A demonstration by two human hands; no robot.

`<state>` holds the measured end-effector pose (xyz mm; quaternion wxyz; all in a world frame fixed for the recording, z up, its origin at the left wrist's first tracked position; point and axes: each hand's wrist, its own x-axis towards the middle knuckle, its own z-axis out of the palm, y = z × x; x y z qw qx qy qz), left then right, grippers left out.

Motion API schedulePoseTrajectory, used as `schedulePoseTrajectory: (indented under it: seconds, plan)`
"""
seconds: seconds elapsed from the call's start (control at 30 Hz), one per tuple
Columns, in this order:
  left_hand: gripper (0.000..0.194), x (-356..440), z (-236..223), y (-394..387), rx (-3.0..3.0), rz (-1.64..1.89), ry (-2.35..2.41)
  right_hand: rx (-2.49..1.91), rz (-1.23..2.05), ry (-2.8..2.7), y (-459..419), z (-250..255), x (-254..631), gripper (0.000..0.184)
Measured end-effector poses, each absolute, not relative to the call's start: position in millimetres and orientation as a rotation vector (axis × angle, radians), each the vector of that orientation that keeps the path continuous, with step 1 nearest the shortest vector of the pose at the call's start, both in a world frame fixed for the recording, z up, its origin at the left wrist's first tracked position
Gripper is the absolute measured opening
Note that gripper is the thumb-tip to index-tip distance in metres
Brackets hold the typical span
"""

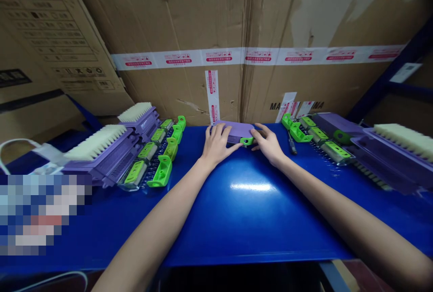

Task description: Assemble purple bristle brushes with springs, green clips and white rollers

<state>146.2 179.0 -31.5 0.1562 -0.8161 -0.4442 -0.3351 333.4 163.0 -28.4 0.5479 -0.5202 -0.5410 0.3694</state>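
A purple plastic housing (238, 129) with a slotted front side lies at the back middle of the blue table, against the cardboard. My left hand (218, 143) grips its left part, fingers over the top and thumb along the front edge. At the housing's right front sits a bright green bracket (246, 141) with a hole in it. My right hand (269, 144) pinches the bracket and the right end of the housing between thumb and fingers. The fingertips partly cover where bracket and housing meet. Just right of that hand, a dark-handled screwdriver (292, 145) lies on the table.
On the left stand purple housings with cream bristle brushes (96, 142), beside green-topped blocks (136, 172) and loose green brackets (161, 172). More brackets (299, 132), blocks (334, 151) and a brush unit (402, 148) lie right. Large cardboard boxes (176, 21) rise behind the blue table (250, 224).
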Motion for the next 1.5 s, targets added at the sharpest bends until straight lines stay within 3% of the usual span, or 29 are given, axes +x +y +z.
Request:
schedulePoseTrajectory:
  seconds: [0.6, 1.0, 1.33, 1.5]
  plan:
    - [0.059, 145, -32, 179, -2.241, -0.947, -1.369, -1.156, 0.661, -1.536, 162, -33, 337, 0.056]
    - [0.056, 152, -24, 166, -2.153, -0.798, -1.355, -1.051, 0.033, -1.847, 149, -28, 332, 0.047]
    - [0.051, 162, -23, 153, -2.531, -0.761, -0.599, -1.148, 0.486, -1.535, 160, -28, 347, 0.051]
    - [0.052, 156, -23, 159, -2.457, -0.817, -0.759, -1.161, 0.475, -1.442, 168, -30, 356, 0.051]
